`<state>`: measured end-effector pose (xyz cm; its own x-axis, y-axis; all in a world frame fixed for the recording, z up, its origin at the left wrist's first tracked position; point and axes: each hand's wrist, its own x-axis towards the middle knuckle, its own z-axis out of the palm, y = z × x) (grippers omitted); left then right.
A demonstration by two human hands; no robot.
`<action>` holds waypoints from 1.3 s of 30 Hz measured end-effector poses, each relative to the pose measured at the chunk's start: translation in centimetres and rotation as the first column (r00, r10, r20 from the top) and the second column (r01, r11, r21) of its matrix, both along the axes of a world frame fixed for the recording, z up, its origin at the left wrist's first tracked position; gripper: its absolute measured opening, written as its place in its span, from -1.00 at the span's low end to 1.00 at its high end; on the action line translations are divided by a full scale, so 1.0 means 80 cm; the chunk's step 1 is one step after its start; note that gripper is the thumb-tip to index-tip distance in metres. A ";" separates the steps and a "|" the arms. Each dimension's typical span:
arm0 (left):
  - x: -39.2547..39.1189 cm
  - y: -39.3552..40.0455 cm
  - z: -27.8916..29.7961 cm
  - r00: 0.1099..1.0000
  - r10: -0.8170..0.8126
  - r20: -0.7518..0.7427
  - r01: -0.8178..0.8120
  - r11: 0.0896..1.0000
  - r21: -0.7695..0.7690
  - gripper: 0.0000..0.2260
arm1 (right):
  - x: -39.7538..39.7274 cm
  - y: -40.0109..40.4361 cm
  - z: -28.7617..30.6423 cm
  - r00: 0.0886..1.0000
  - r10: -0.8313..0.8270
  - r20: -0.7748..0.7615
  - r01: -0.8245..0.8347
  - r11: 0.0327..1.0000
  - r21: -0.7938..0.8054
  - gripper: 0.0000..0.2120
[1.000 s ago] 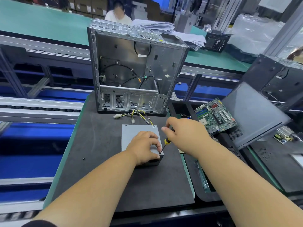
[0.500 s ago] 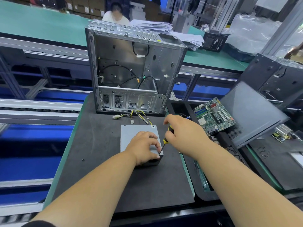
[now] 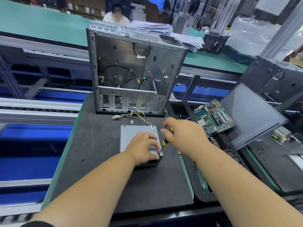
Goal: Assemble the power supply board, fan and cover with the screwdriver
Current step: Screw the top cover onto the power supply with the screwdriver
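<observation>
A grey power supply box (image 3: 131,135) lies flat on the black foam mat (image 3: 98,169), its yellow and black cables (image 3: 136,117) trailing toward the far side. My left hand (image 3: 144,149) rests on the box's near right part, fingers curled over its near edge. My right hand (image 3: 183,136) grips a yellow and black screwdriver (image 3: 165,141). The screwdriver leans, and its tip meets the box's near right corner beside my left fingers. What the tip sits on is hidden.
An open metal computer case (image 3: 134,69) stands upright at the mat's far edge. A green motherboard (image 3: 213,117) and a dark side panel (image 3: 250,115) lie to the right. A small board (image 3: 282,136) sits far right. Someone sits behind the far green bench.
My right hand has lifted slightly and turned on the screwdriver handle. The left hand and box stay put; the view has shifted a little.
</observation>
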<state>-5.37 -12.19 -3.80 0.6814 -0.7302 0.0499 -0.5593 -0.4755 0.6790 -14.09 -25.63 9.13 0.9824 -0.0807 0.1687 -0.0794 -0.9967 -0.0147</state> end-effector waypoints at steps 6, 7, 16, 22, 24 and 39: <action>0.001 -0.001 -0.002 1.000 0.004 0.007 -0.004 1.000 0.002 -0.83 | -0.001 0.001 0.003 0.999 0.003 -0.052 0.004 0.990 0.140 -0.79; 0.001 -0.001 -0.002 1.000 0.001 0.010 -0.001 1.000 0.004 -0.83 | -0.001 0.001 0.004 0.999 0.007 -0.044 -0.001 0.990 0.140 -0.78; 0.001 0.000 -0.005 1.000 0.004 0.013 -0.003 1.000 -0.009 -0.83 | -0.001 0.004 0.007 0.996 -0.043 -0.080 0.051 0.994 0.101 -0.82; 0.002 0.000 -0.005 1.000 -0.008 0.020 0.009 1.000 -0.007 -0.83 | 0.001 0.005 0.005 0.996 -0.058 -0.063 0.058 0.998 -0.001 -0.77; 0.001 0.000 -0.005 1.000 -0.003 0.019 0.003 1.000 -0.011 -0.84 | 0.000 0.005 0.004 0.996 -0.066 -0.068 0.070 0.996 0.055 -0.81; 0.001 0.002 -0.007 1.000 -0.003 0.019 0.004 1.000 -0.021 -0.84 | 0.004 0.015 0.023 0.990 -0.006 -0.144 0.018 0.996 0.083 -0.74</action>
<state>-5.28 -12.04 -4.32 0.6775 -0.7313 0.0785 -0.5739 -0.4589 0.6783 -13.74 -24.46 10.99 0.9948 -0.1003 0.0187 -0.0983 -0.9915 -0.0854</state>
